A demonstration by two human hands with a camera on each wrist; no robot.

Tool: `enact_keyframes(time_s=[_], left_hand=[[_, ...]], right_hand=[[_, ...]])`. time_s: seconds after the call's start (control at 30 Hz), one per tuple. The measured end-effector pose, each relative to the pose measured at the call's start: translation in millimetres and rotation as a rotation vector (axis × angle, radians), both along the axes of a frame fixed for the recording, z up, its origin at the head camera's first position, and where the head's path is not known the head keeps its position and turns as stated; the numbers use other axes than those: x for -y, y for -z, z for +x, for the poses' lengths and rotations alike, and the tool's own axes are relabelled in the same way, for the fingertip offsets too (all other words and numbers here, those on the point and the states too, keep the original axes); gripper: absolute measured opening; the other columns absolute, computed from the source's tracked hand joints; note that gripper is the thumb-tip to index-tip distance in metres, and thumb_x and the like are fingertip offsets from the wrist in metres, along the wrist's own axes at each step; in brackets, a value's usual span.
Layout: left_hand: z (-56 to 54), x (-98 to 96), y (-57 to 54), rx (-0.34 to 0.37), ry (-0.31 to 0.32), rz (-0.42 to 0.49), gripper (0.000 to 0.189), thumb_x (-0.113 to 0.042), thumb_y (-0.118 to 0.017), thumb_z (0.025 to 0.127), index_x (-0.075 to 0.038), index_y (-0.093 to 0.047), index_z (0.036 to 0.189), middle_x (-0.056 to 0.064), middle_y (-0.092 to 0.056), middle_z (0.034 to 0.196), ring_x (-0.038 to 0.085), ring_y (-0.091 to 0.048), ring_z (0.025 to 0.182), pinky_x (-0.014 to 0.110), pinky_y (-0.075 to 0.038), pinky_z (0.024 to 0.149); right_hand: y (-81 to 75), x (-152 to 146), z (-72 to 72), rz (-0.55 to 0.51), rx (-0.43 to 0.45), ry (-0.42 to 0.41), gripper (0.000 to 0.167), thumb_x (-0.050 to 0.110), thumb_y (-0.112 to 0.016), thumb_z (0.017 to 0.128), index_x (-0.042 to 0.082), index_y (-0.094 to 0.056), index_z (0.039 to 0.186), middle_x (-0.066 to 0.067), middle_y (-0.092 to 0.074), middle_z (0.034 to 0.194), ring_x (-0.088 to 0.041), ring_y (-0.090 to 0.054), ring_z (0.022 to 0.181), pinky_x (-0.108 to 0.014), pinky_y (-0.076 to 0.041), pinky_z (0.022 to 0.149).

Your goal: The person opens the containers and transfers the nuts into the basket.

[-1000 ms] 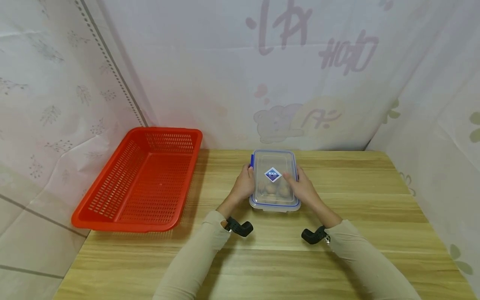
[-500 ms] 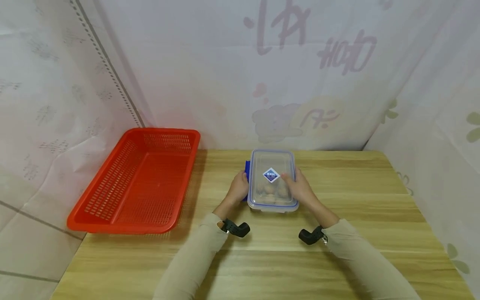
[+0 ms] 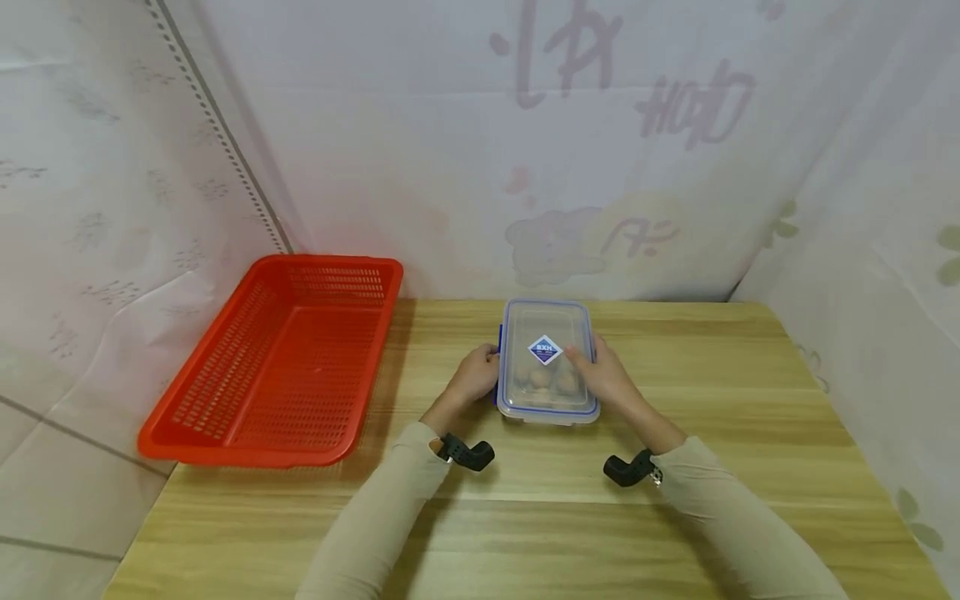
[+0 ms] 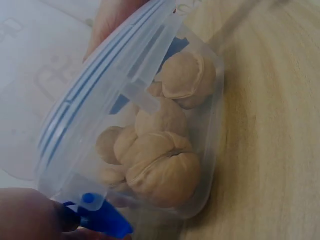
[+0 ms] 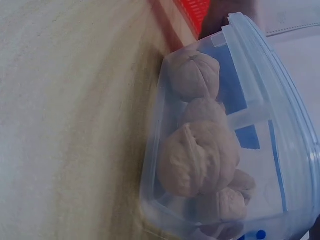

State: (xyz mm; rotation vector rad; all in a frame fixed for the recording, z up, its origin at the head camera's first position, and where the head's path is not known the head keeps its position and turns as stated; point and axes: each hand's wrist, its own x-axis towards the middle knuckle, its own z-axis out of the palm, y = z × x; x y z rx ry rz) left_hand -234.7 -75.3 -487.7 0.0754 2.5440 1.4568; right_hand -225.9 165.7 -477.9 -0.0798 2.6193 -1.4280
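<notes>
A clear plastic food container (image 3: 543,317) with a blue-edged lid and a diamond-shaped label sits on the wooden table. Through its wall several walnuts (image 4: 162,170) show in both wrist views. My left hand (image 3: 474,373) is at the container's left side, its thumb and fingers pinching a blue side latch (image 4: 106,220), which stands out from the wall. On the opposite side, my right hand (image 3: 609,379) grips the container, thumb on top of the lid. The right fingers under the edge are mostly hidden.
A red plastic basket (image 3: 255,456) with slotted walls stands at the table's left, against the patterned curtain. Wood-grain tabletop (image 3: 555,533) extends around the container. A printed white curtain (image 3: 420,167) hangs behind. Both wrists carry black camera mounts.
The blue left latch has swung outward and down from the lid edge. My left hand has shifted slightly left with it. My right hand keeps its grip, and the container has barely moved.
</notes>
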Motion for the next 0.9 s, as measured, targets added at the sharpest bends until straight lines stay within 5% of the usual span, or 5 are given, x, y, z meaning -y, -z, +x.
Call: enact_keyframes(time_s=[0.2, 0.4, 0.6, 0.73, 0.9], left_hand=[[-1.1, 0.5, -7.1, -0.009, -0.030, -0.059, 0.043, -0.019, -0.048, 0.106, 0.007, -0.054, 0.139, 0.023, -0.064, 0.131, 0.034, -0.061, 0.121, 0.046, -0.050, 0.103], [-4.1, 5.6, -24.4, 0.054, -0.094, 0.112, 0.043, -0.016, -0.049, 0.106, 0.004, -0.049, 0.144, 0.020, -0.066, 0.116, 0.026, -0.067, 0.081, 0.036, -0.059, 0.070], [-2.7, 12.3, -42.7, 0.182, -0.016, 0.237, 0.047, -0.021, -0.057, 0.105, 0.005, -0.050, 0.144, 0.025, -0.066, 0.118, 0.033, -0.070, 0.096, 0.045, -0.061, 0.081], [0.4, 13.1, -50.0, 0.223, 0.037, 0.278, 0.044, -0.012, -0.061, 0.103, 0.006, -0.051, 0.142, 0.025, -0.067, 0.115, 0.030, -0.070, 0.090, 0.041, -0.062, 0.075], [4.4, 12.3, -52.3, 0.228, 0.058, 0.266, 0.048, -0.001, -0.065, 0.098, 0.007, -0.049, 0.142, 0.025, -0.068, 0.111, 0.028, -0.070, 0.083, 0.047, -0.062, 0.078]], right_hand=[[-5.9, -1, 0.0, 0.029, 0.019, -0.016, 0.078, 0.043, -0.045, 0.109, -0.007, -0.012, 0.159, -0.037, -0.025, 0.158, -0.053, -0.031, 0.143, -0.062, -0.032, 0.113], [-13.3, -5, 0.7, 0.062, -0.003, -0.006, 0.075, 0.042, -0.050, 0.107, -0.010, -0.024, 0.156, -0.037, -0.034, 0.153, -0.053, -0.042, 0.136, -0.061, -0.041, 0.108], [-23.8, -13, 3.7, 0.107, -0.035, 0.015, 0.068, 0.039, -0.059, 0.104, -0.011, -0.042, 0.147, -0.034, -0.055, 0.133, -0.043, -0.063, 0.110, -0.052, -0.057, 0.089], [-29.1, -16, 8.0, 0.083, 0.033, 0.007, 0.071, 0.036, -0.062, 0.103, -0.010, -0.036, 0.151, -0.027, -0.059, 0.116, -0.029, -0.067, 0.080, -0.044, -0.062, 0.069], [-31.1, -17, 13.9, 0.088, 0.072, -0.005, 0.070, 0.028, -0.065, 0.101, -0.009, -0.034, 0.152, -0.022, -0.059, 0.108, -0.026, -0.065, 0.072, -0.043, -0.061, 0.064]])
